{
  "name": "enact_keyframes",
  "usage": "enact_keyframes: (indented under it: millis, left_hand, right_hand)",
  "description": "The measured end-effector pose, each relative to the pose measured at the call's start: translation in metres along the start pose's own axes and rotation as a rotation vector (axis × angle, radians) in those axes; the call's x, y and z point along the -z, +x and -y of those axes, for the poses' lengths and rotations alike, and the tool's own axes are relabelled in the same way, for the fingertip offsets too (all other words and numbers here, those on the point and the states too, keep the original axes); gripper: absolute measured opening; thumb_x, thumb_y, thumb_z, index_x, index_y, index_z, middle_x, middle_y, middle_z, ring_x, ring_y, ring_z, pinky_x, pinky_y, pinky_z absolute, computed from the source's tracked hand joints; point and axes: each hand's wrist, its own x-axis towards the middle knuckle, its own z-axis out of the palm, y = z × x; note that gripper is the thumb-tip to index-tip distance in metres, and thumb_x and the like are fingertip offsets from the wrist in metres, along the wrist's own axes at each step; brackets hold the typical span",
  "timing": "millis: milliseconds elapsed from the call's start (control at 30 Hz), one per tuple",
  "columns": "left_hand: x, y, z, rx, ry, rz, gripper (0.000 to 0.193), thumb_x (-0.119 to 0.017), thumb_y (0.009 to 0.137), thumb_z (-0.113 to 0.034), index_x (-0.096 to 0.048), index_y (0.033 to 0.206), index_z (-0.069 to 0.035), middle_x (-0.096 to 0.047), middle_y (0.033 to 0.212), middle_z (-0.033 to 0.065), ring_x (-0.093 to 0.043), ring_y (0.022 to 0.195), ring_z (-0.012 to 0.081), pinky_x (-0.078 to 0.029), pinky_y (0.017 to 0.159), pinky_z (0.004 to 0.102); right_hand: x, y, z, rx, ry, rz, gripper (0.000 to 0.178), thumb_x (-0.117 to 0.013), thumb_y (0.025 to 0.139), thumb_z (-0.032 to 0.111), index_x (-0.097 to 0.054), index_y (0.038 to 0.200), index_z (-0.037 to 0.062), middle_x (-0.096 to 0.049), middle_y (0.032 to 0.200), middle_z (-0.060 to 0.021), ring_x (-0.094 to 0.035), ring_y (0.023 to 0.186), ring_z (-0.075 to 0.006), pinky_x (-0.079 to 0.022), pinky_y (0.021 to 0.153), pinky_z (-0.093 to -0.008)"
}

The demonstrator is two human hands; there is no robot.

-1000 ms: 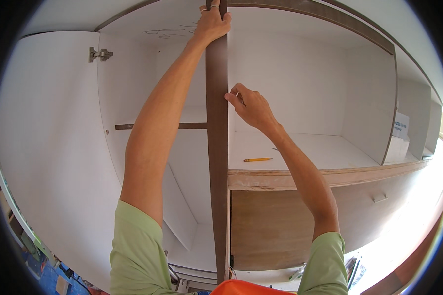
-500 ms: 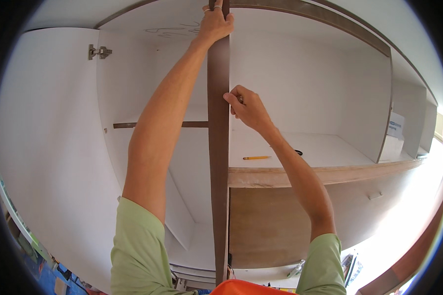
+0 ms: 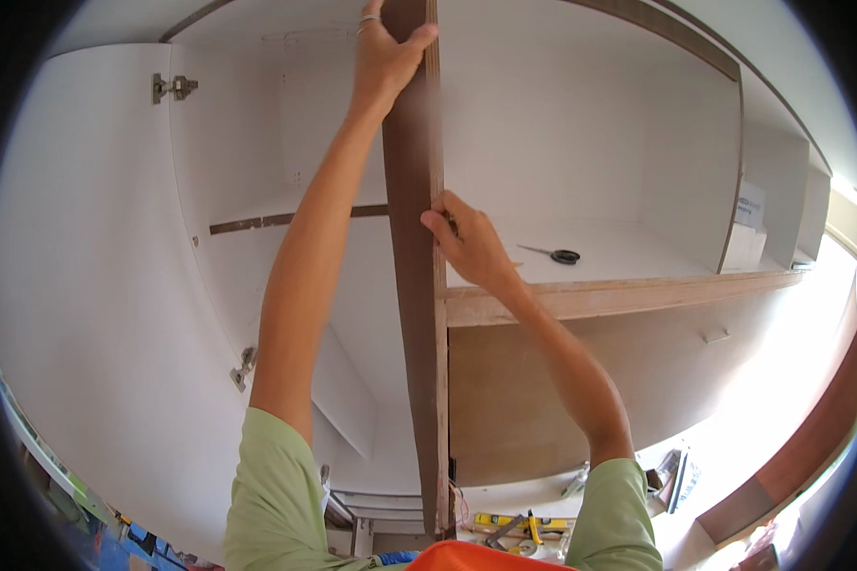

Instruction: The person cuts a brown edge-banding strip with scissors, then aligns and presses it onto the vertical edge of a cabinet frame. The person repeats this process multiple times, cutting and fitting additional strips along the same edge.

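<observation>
A long dark brown strip (image 3: pixel 410 238) runs upright along the front of the cabinet's middle divider. High on it, my left hand (image 3: pixel 383 65) is closed over the strip, its thumb across the right edge. Lower down, my right hand (image 3: pixel 470 240) pinches the strip's right edge, thumb on the front face and fingers curled. Something small and dark shows between those fingers, too unclear to name. Black-handled scissors (image 3: pixel 564 256) lie on the shelf (image 3: pixel 628 249) right of the strip. A pencil there is mostly hidden by my right hand.
A white cabinet door (image 3: pixel 86 285) with metal hinges (image 3: pixel 174 88) stands open at the left. Below the shelf is a brown panel (image 3: pixel 581 381). A yellow level (image 3: pixel 495 521) and other tools lie at the bottom. White boxes (image 3: pixel 745 228) stand at the right.
My view has shifted, bringing the scissors and lower tools into sight. My right hand has slid lower along the strip and now covers most of the pencil. My left hand stays high on the strip.
</observation>
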Motion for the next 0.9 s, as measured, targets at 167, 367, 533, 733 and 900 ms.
enact_keyframes:
  millis: [167, 367, 533, 733, 900]
  left_hand:
    - [0.075, -0.103, -0.042, 0.479, -0.664, 0.084, 0.070, -0.067, 0.092, -0.014, -0.033, 0.150, 0.007, -0.045, 0.149, 0.0246, -0.046, 0.139, 0.0318, -0.036, 0.114, 0.0397]
    - [0.126, -0.268, -0.088, 0.623, -0.517, 0.103, 0.070, -0.070, 0.091, -0.004, -0.034, 0.151, 0.001, -0.058, 0.130, 0.0134, -0.058, 0.120, 0.0211, -0.045, 0.106, 0.0341]
    - [0.135, -0.390, -0.133, 0.951, -0.549, 0.139, 0.060, -0.066, 0.094, -0.002, -0.039, 0.148, 0.002, -0.058, 0.131, 0.0159, -0.058, 0.119, 0.0201, -0.045, 0.104, 0.0330]
    - [0.134, -0.480, -0.161, 1.173, -0.509, 0.048, 0.046, -0.062, 0.097, -0.003, -0.045, 0.139, 0.001, -0.061, 0.122, 0.0131, -0.059, 0.114, 0.0174, -0.047, 0.100, 0.0317]
    - [0.144, -0.542, -0.182, 1.279, -0.498, 0.084, 0.046, -0.063, 0.098, -0.008, -0.044, 0.139, 0.001, -0.062, 0.118, 0.0118, -0.060, 0.109, 0.0165, -0.048, 0.096, 0.0303]
  right_hand:
    - [-0.035, -0.089, 0.007, -0.080, 0.032, 0.214, 0.020, -0.064, 0.099, 0.021, -0.056, 0.096, 0.0032, -0.062, 0.072, -0.0105, -0.062, 0.067, -0.0216, -0.048, 0.063, -0.0349]
    - [-0.054, -0.175, 0.024, -0.230, 0.422, 0.407, 0.042, -0.072, 0.094, 0.034, -0.054, 0.116, 0.0030, -0.066, 0.090, -0.0067, -0.065, 0.083, -0.0163, -0.052, 0.076, -0.0309]
    - [-0.061, -0.210, 0.017, -0.461, 0.608, 0.274, 0.045, -0.072, 0.094, 0.034, -0.057, 0.119, 0.0001, -0.067, 0.086, -0.0067, -0.063, 0.076, -0.0132, -0.051, 0.072, -0.0307]
    - [-0.071, -0.274, 0.001, -0.641, 0.460, 0.505, 0.038, -0.070, 0.096, 0.030, -0.060, 0.114, -0.0013, -0.068, 0.083, -0.0114, -0.064, 0.069, -0.0137, -0.052, 0.061, -0.0289]
    - [-0.067, -0.327, -0.011, -0.734, 0.549, 0.455, 0.032, -0.070, 0.096, 0.029, -0.062, 0.106, -0.0007, -0.065, 0.076, -0.0051, -0.062, 0.068, -0.0098, -0.050, 0.060, -0.0264]
